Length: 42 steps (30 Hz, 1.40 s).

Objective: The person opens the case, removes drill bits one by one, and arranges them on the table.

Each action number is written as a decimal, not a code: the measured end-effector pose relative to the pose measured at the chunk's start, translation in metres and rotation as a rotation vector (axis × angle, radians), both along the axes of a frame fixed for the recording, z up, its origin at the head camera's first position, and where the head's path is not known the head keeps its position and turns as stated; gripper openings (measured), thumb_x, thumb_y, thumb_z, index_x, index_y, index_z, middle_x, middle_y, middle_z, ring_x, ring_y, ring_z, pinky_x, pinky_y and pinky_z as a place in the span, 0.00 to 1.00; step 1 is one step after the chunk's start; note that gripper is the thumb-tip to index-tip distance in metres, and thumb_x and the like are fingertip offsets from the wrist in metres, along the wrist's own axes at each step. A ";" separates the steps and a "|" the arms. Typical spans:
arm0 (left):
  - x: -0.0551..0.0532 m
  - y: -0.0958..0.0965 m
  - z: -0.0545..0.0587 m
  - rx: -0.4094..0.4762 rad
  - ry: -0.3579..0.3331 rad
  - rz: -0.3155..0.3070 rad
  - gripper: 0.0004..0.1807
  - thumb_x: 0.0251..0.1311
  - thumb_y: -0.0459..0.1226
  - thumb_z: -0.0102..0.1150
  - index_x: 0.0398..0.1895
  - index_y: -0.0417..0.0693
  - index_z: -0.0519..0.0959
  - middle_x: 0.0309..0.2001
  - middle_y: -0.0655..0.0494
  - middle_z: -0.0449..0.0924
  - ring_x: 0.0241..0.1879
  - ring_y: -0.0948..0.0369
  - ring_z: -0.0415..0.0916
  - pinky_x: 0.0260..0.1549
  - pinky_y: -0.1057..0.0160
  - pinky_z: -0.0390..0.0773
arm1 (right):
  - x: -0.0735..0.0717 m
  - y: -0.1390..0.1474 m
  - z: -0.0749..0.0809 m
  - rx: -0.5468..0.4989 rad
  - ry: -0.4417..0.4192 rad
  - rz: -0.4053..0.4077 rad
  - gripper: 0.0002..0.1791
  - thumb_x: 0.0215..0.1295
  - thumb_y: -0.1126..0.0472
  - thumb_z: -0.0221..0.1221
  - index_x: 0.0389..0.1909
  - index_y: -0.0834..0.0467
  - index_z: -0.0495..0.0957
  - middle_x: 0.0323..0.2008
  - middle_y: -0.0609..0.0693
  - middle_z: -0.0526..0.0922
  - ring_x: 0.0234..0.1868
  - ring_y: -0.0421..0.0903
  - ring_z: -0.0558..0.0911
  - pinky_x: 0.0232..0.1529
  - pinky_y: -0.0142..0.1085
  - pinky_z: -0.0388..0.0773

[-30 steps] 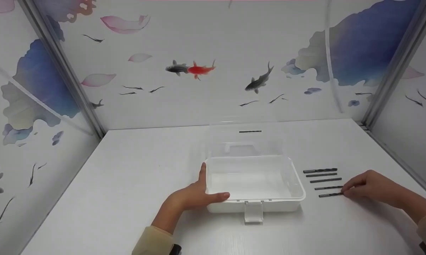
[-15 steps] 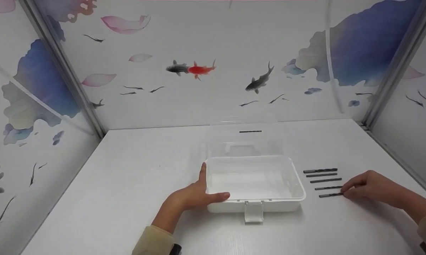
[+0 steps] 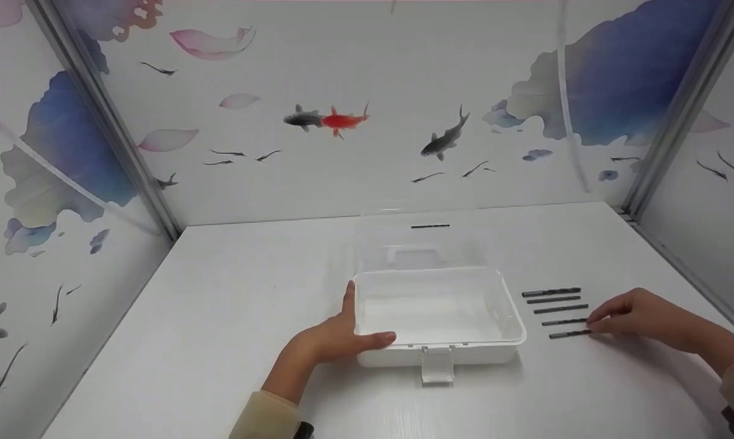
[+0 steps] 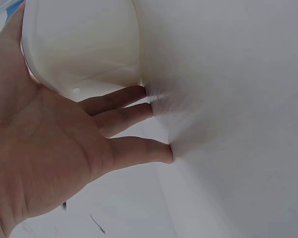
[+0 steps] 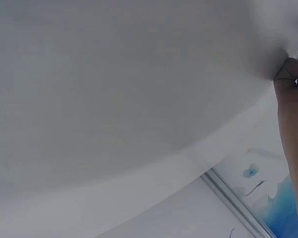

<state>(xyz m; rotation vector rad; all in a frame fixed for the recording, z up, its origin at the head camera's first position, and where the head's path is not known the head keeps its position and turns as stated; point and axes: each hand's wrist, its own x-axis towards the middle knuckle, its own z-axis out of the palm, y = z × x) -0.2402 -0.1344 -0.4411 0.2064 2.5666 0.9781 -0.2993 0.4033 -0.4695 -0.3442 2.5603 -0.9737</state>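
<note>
A white plastic box with a clear lid raised at the back stands mid-table. My left hand rests against its left side, thumb lying over the front rim. In the left wrist view, straight, spread fingers reach down to the tabletop next to the box wall. To the right of the box, several dark drill bits lie side by side in a row. My right hand pinches the right end of the nearest drill bit between thumb and fingers. Only part of this hand shows in the right wrist view.
Another thin drill bit shows through the lid, behind the box. A latch hangs down from the box front. White panels with fish and flower prints enclose the table at the back and both sides.
</note>
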 end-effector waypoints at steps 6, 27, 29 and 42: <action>0.001 0.000 -0.003 -0.005 0.002 -0.010 0.73 0.47 0.74 0.57 0.77 0.52 0.20 0.77 0.39 0.49 0.75 0.49 0.55 0.70 0.46 0.60 | -0.011 -0.003 0.021 0.019 -0.023 -0.006 0.21 0.64 0.46 0.63 0.51 0.54 0.83 0.55 0.55 0.82 0.43 0.41 0.79 0.39 0.37 0.79; -0.001 -0.001 0.001 0.019 0.010 -0.018 0.73 0.48 0.73 0.58 0.76 0.51 0.20 0.77 0.39 0.48 0.76 0.50 0.52 0.71 0.46 0.59 | -0.045 -0.087 0.145 0.032 0.196 0.052 0.22 0.61 0.42 0.64 0.54 0.47 0.82 0.22 0.44 0.73 0.29 0.42 0.74 0.37 0.38 0.73; -0.001 -0.002 0.001 0.023 0.009 -0.016 0.73 0.48 0.73 0.58 0.76 0.51 0.19 0.77 0.39 0.47 0.76 0.50 0.51 0.71 0.46 0.58 | -0.049 -0.096 0.150 0.024 0.194 0.061 0.23 0.61 0.42 0.65 0.54 0.47 0.82 0.20 0.43 0.68 0.27 0.41 0.71 0.35 0.39 0.73; 0.001 -0.001 0.003 0.008 0.014 -0.011 0.73 0.47 0.74 0.57 0.77 0.50 0.21 0.77 0.37 0.48 0.76 0.49 0.53 0.70 0.45 0.60 | -0.080 -0.147 0.171 0.009 0.264 0.011 0.25 0.57 0.42 0.68 0.53 0.48 0.83 0.22 0.49 0.74 0.27 0.46 0.74 0.33 0.40 0.73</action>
